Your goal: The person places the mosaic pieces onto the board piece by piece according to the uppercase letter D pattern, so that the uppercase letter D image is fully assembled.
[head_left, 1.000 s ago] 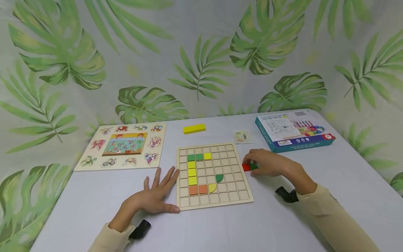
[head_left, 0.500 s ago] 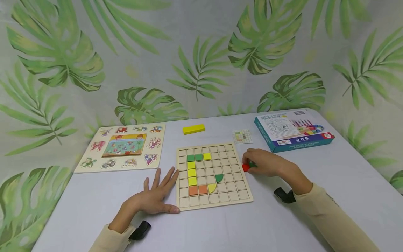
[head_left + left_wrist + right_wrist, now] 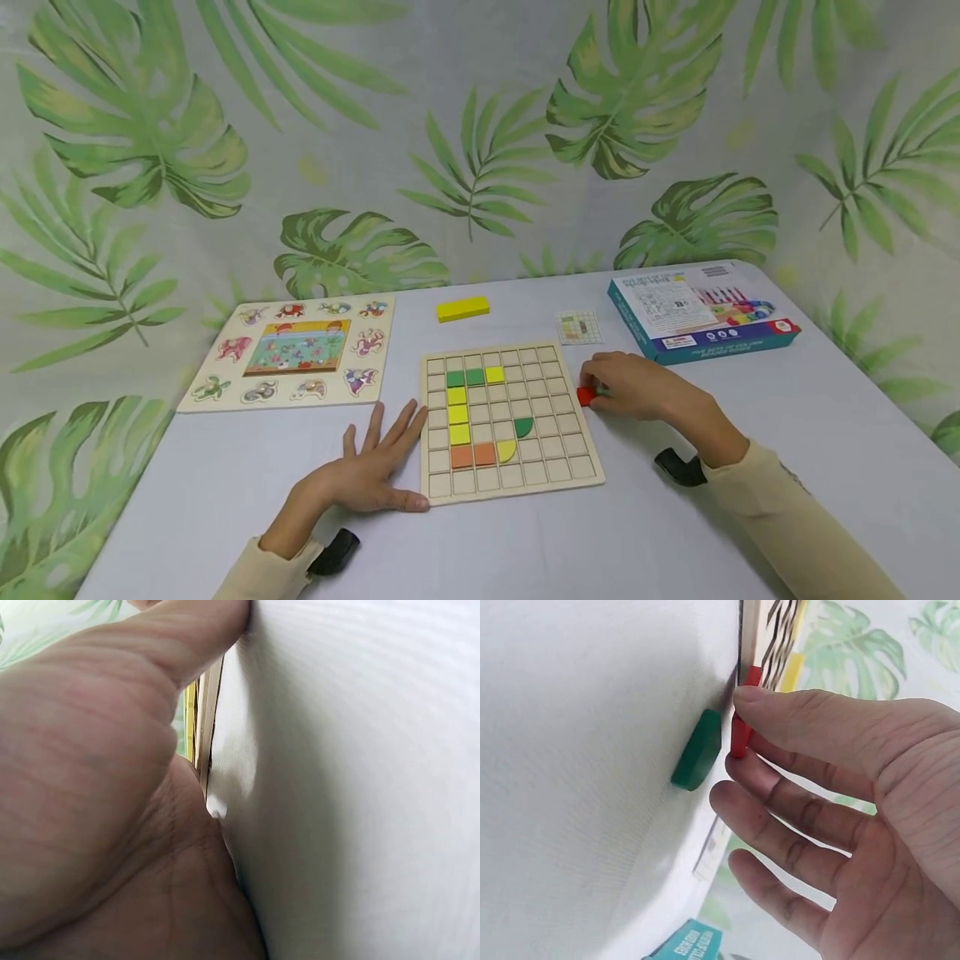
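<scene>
A square wooden grid board point(image 3: 551, 425) lies in the middle of the table, with green, yellow and orange pieces in some cells. Along its left edge my left hand point(image 3: 367, 479) is spread, fingertips and thumb right at the rim; the left wrist view shows mostly palm and thumb. My right hand point(image 3: 633, 387) is just off the board's right edge. Between its thumb and index finger it pinches a flat red piece point(image 3: 739, 736). A flat green piece point(image 3: 697, 754) with a curved edge lies on the cloth beneath that hand, mostly hidden in the head view.
Behind the board lie a yellow block point(image 3: 462, 309) and a small pattern card point(image 3: 591, 327). A teal and purple box point(image 3: 705, 312) stands at the back right. To the left is an animal puzzle board point(image 3: 378, 350). A leaf-patterned curtain point(image 3: 510, 125) hangs behind the table.
My right thumb and fingers have shifted slightly left onto the red piece, covering more of the green one beside it. My left hand stays at the board's edge.
</scene>
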A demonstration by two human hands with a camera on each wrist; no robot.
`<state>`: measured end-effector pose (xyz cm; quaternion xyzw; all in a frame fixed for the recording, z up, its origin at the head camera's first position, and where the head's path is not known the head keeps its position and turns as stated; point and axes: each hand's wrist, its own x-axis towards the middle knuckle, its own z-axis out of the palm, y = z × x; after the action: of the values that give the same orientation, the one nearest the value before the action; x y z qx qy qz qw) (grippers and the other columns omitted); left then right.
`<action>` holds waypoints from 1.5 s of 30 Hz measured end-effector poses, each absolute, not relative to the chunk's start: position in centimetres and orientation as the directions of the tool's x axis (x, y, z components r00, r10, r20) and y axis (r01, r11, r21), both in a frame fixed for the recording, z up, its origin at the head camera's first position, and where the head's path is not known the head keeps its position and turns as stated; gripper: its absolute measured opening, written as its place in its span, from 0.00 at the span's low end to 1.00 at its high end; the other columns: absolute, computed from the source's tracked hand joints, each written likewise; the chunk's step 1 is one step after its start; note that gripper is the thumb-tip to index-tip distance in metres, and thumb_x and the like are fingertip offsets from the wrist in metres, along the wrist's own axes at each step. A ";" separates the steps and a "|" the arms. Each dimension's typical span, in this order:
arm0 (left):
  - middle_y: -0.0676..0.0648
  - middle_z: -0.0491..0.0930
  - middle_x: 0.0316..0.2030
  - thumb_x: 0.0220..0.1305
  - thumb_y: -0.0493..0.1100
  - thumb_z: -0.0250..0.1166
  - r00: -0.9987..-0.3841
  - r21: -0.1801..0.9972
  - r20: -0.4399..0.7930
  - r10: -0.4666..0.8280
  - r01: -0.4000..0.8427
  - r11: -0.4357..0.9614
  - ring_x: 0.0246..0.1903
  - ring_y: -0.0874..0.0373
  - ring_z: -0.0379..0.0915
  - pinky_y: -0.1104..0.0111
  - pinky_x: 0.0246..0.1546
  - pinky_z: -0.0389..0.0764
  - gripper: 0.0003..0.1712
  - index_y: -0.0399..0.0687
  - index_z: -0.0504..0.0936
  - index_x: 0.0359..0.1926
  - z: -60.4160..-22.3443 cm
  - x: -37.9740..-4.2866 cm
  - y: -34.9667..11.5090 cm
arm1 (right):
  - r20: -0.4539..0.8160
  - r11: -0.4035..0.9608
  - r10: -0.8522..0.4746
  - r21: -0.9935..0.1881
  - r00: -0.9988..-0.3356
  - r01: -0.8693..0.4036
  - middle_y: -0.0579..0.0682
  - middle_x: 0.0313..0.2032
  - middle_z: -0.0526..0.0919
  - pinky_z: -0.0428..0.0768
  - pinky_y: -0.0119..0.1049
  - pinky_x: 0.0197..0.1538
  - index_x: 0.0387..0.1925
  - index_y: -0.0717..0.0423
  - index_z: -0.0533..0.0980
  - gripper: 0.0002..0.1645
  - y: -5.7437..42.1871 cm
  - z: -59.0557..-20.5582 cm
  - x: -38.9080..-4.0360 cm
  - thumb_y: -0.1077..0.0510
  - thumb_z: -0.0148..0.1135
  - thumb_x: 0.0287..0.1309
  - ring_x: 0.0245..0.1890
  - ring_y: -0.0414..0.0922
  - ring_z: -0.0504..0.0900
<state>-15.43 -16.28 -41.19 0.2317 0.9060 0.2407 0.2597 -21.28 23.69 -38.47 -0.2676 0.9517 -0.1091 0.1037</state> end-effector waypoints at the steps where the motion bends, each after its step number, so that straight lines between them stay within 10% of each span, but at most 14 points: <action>1: 0.46 0.24 0.80 0.52 0.68 0.72 -0.758 0.558 -0.359 0.545 0.294 0.776 0.73 0.33 0.03 0.28 0.61 0.15 0.70 0.53 0.35 0.81 -41.2 -15.4 -16.3 | -0.136 0.834 -0.529 -0.265 -0.838 -0.484 0.44 0.35 0.79 0.76 0.37 0.41 0.40 0.52 0.80 0.10 23.7 -38.4 -21.2 0.56 0.72 0.59 0.33 0.41 0.73; 45: 0.44 0.25 0.80 0.52 0.68 0.71 -0.755 0.554 -0.359 0.550 0.302 0.776 0.73 0.33 0.05 0.29 0.62 0.15 0.70 0.52 0.36 0.81 -41.0 -15.4 -16.3 | -0.082 0.725 -0.663 -0.316 -0.744 -0.612 0.37 0.33 0.84 0.77 0.34 0.42 0.35 0.46 0.85 0.02 16.1 -38.0 -21.0 0.55 0.67 0.63 0.32 0.37 0.75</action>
<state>-15.44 -16.31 -41.01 0.2349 0.9058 0.2384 0.2599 -21.02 16.06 -38.00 -0.3449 0.9239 -0.1357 0.0953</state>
